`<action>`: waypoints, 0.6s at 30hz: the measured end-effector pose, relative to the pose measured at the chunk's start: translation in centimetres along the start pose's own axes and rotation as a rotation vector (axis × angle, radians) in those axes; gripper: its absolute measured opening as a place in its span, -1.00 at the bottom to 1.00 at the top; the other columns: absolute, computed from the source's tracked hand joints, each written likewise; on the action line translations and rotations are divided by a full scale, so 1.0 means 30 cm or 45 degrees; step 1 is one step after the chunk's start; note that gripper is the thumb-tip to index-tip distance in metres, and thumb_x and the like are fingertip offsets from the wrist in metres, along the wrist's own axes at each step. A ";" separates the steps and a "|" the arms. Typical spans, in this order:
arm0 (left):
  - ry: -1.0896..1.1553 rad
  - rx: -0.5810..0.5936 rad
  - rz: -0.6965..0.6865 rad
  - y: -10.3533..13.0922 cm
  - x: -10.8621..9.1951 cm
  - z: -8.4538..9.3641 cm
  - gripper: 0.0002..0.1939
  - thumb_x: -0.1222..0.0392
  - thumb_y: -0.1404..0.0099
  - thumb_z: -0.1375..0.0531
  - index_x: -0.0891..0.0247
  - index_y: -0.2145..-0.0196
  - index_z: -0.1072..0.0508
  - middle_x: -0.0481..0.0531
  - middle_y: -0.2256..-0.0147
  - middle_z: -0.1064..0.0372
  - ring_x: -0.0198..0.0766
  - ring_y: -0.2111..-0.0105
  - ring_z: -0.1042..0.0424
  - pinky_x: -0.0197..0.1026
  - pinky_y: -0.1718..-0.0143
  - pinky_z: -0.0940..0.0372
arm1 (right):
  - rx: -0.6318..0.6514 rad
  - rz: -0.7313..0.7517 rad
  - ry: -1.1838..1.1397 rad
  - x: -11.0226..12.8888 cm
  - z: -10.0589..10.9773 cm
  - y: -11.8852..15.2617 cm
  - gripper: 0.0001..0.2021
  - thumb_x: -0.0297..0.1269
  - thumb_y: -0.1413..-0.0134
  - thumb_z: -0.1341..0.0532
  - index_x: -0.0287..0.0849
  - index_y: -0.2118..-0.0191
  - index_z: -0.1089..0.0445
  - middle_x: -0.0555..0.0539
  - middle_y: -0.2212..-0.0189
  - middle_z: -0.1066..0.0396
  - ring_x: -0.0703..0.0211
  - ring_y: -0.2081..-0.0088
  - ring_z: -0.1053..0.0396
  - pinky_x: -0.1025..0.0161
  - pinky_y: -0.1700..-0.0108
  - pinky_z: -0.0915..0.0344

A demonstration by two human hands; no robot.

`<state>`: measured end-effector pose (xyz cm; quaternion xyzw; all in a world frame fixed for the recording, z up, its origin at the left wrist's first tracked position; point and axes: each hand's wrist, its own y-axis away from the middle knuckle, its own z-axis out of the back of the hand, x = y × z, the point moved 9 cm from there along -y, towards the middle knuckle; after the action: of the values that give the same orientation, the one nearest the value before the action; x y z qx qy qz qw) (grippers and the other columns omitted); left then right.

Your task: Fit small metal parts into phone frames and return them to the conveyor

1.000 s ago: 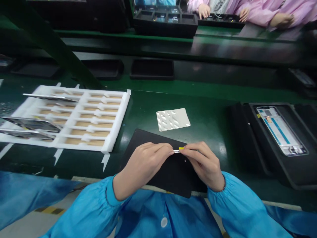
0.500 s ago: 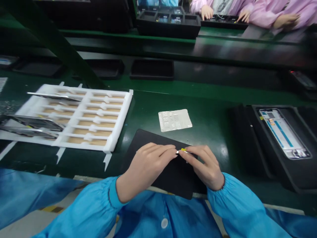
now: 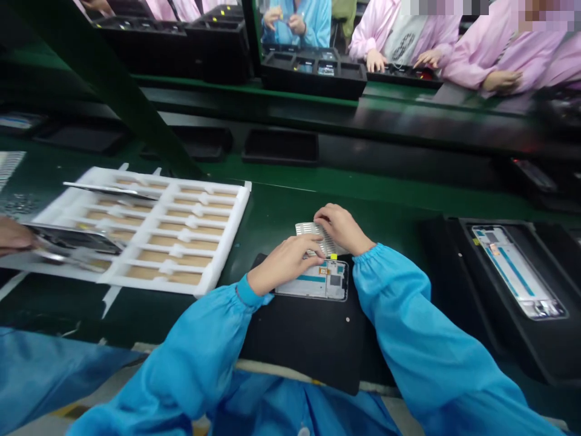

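A phone frame (image 3: 313, 286) with blue strips and a yellow tab lies flat across the upper part of a black mat (image 3: 304, 339). My left hand (image 3: 288, 260) rests over the frame's upper left, its fingers pressed together at the top edge by the sticker sheet. My right hand (image 3: 342, 227) is bent over the right side of the silvery sticker sheet (image 3: 311, 229), which lies just beyond the frame. The right fingertips are curled onto the sheet; whether they pinch a piece of it is too small to tell.
On the left stands a white slotted tray (image 3: 211, 254) holding several phone panels, with another person's hand (image 3: 16, 236) at its edge. A second phone frame (image 3: 521, 272) lies in a black tray at right. Black trays (image 3: 281, 147) and co-workers are beyond.
My right hand has moved from the mat up to the sticker sheet. The phone frame now lies flat in sight below my left hand. Another person's hand has appeared at the left.
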<state>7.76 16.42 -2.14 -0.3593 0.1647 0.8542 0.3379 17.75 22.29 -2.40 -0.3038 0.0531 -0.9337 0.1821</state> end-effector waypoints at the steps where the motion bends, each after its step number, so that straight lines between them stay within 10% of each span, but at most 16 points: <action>1: 0.036 0.023 0.029 -0.016 0.025 -0.006 -0.85 0.17 -0.35 -0.20 0.19 0.24 -0.59 0.07 -0.16 -0.35 -0.06 -0.07 -0.43 -0.11 -0.04 -0.33 | 0.037 0.010 0.016 -0.010 -0.023 -0.016 -0.84 -0.47 -0.20 -0.14 -0.16 0.36 -0.40 -0.07 0.37 -0.37 0.08 0.23 -0.32 0.18 0.16 -0.24; 9: 0.151 0.096 0.088 -0.030 0.088 -0.030 -0.84 0.20 -0.31 -0.21 0.20 0.31 -0.61 0.08 -0.14 -0.37 -0.09 0.07 -0.52 -0.19 0.10 -0.34 | 0.086 -0.001 -0.031 -0.027 -0.062 0.008 -0.88 -0.45 -0.17 -0.14 -0.14 0.38 -0.30 -0.11 0.32 -0.32 0.02 0.20 -0.24 0.14 0.10 -0.19; 18: 0.150 0.062 0.088 -0.019 0.088 -0.032 -0.87 0.20 -0.32 -0.21 0.18 0.32 -0.59 0.03 -0.14 -0.38 -0.05 -0.10 -0.42 -0.22 0.11 -0.34 | -0.480 -0.283 -0.541 -0.112 0.064 0.019 -0.84 -0.21 -0.32 0.02 -0.13 0.26 -0.21 -0.07 0.30 -0.36 0.18 0.26 -0.37 0.17 0.17 -0.35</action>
<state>7.28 17.53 -4.74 -0.3948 0.2174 0.8384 0.3066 21.57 23.04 -2.79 -0.5248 0.1527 -0.8370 0.0263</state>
